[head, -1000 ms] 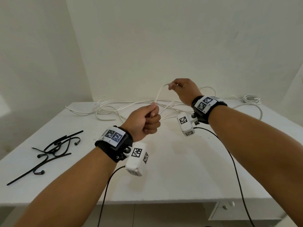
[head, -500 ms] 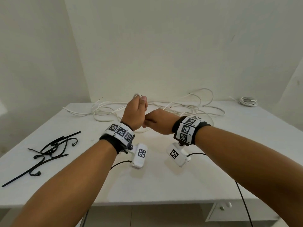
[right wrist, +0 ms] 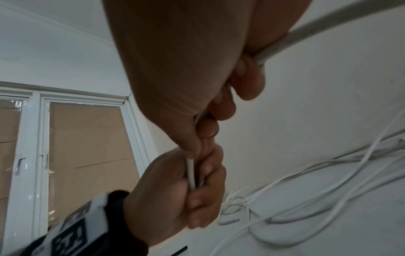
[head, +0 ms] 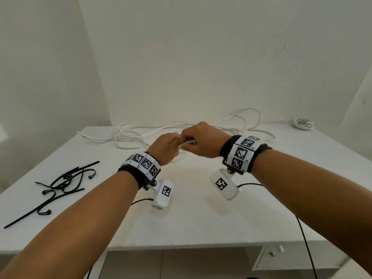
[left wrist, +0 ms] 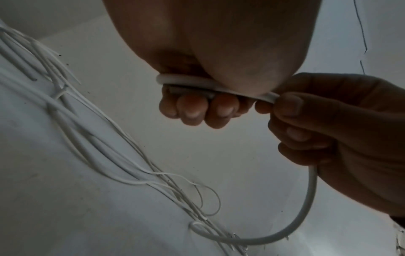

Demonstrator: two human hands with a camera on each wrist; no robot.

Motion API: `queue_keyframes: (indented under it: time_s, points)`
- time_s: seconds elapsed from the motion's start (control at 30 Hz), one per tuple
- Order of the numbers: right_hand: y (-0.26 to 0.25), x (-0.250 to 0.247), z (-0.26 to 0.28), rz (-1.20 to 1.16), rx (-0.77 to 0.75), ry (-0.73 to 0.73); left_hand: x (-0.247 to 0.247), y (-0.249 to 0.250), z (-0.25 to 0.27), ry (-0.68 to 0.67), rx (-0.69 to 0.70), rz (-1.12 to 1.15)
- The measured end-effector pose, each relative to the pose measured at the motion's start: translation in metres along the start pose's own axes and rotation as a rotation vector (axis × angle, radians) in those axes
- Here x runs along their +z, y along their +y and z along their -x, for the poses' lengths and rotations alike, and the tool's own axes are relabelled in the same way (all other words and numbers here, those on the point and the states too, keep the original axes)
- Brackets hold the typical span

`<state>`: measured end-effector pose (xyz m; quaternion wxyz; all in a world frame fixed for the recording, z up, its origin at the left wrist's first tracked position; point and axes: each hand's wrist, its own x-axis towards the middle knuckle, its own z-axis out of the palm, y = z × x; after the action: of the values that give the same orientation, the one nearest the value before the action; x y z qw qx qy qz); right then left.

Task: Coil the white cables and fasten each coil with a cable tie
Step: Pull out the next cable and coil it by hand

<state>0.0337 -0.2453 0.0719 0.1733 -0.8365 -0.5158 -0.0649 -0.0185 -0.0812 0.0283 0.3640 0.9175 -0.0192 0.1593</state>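
Note:
My left hand (head: 166, 147) is a fist above the table's middle, its fingers (left wrist: 192, 110) curled round loops of a white cable (left wrist: 184, 81). Touching it from the right, my right hand (head: 199, 142) pinches the same cable (right wrist: 190, 171) between thumb and fingers (left wrist: 285, 102). From the right hand the cable sags in a long curve (left wrist: 306, 204) down to the loose white cables (head: 138, 131) tangled along the table's back. Black cable ties (head: 64, 182) lie in a pile at the left.
A small bundled white cable (head: 303, 124) lies at the table's (head: 201, 218) back right corner. Walls close the back and left. A drawer unit (head: 269, 256) stands under the front right edge. Black camera leads (head: 306, 242) trail from both wrists.
My right hand, raised and apart a second ago with a length of cable, has come down to my left fist. Both hands now meet a little farther back over the table.

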Motion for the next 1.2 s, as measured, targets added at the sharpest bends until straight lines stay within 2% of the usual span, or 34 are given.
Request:
queue_keyframes:
  time_s: [0.27, 0.43, 0.5, 0.67, 0.9, 1.03, 1.2]
  points:
    - [0.007, -0.018, -0.002, -0.022, -0.003, 0.071, 0.002, 0.008, 0.009, -0.139, -0.091, 0.428]
    - [0.011, -0.025, -0.001, -0.026, 0.027, 0.036, 0.007, 0.008, 0.017, -0.202, -0.087, 0.464]
    - [0.014, -0.028, -0.001, -0.050, 0.030, 0.051, 0.008, 0.009, 0.018, -0.208, -0.110, 0.498]
    - [0.025, -0.027, 0.002, -0.233, 0.081, 0.108, 0.005, 0.011, 0.028, -0.215, -0.195, 0.810]
    - [0.029, -0.012, 0.002, -0.495, 0.097, 0.237, -0.009, 0.033, 0.027, -0.234, -0.124, 1.180]
    - [0.022, -0.003, 0.003, -0.509, 0.088, 0.246, -0.012, 0.040, 0.026, -0.224, -0.062, 1.258]
    - [0.015, 0.018, 0.010, -0.361, 0.127, 0.165, -0.008, 0.041, 0.016, -0.086, 0.002, 1.347]
